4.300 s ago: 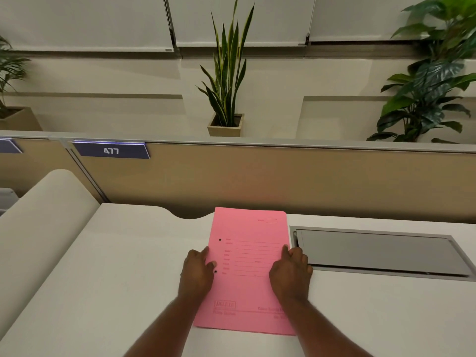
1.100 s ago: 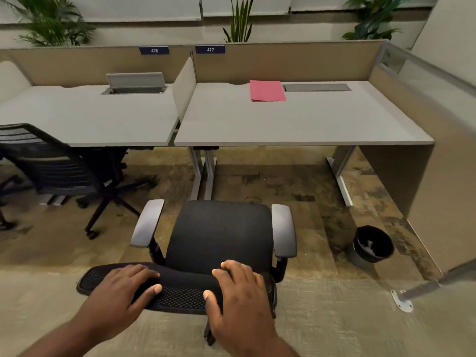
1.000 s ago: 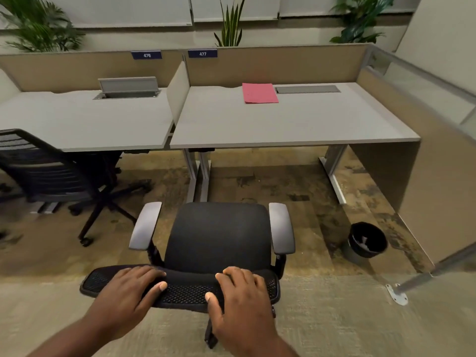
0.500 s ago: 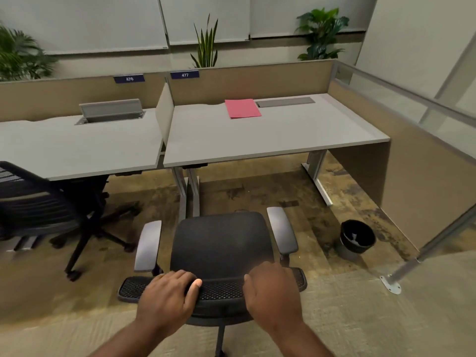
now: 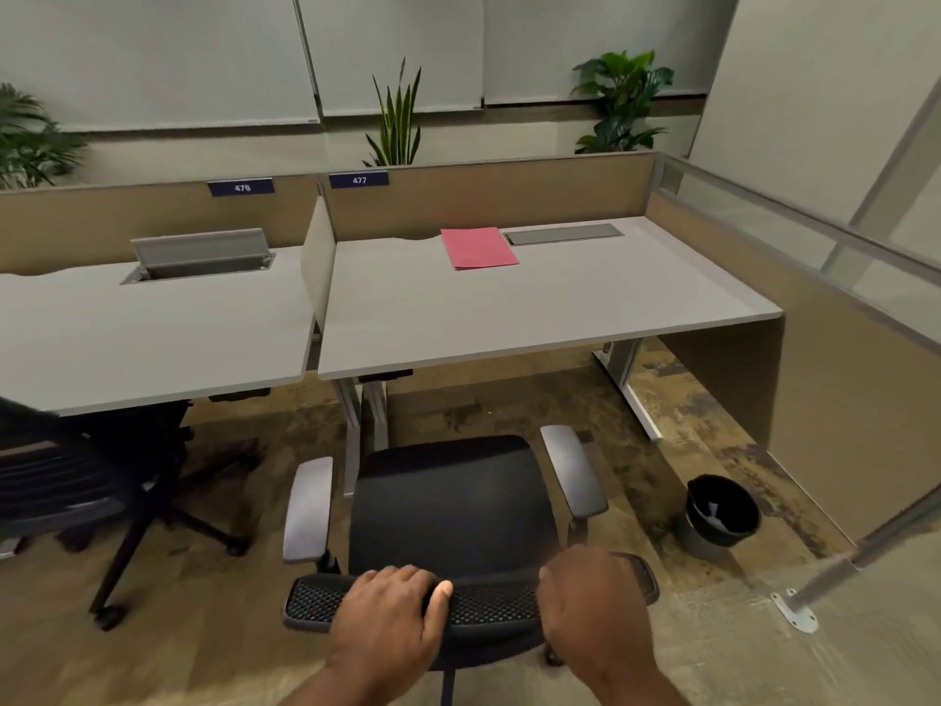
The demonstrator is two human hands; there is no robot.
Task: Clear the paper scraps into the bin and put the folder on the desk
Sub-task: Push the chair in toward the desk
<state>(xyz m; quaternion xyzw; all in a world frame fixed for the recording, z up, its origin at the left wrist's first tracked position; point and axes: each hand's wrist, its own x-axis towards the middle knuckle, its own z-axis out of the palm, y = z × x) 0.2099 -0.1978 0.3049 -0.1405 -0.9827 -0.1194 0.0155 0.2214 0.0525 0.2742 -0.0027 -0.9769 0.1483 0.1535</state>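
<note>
A pink folder [image 5: 478, 248] lies flat at the back of the right-hand desk [image 5: 534, 308], next to a closed grey cable hatch [image 5: 564, 233]. A small black bin [image 5: 722, 512] stands on the floor to the right, with white paper scraps inside. Directly in front of me is a black office chair [image 5: 448, 501]. My left hand [image 5: 392, 611] and my right hand [image 5: 593, 596] both grip the top of its mesh backrest [image 5: 489, 601], far from the folder and the bin.
A second desk [image 5: 147, 328] with an open cable hatch stands at the left, split off by a low divider [image 5: 318, 262]. Another black chair [image 5: 76, 481] sits under it. A beige partition with glass [image 5: 814, 318] closes the right side. Plants line the back ledge.
I have stepped back from the desk, leaving the folder lying there. Both hands now hold the chair backrest, and the view has tilted up over the last second.
</note>
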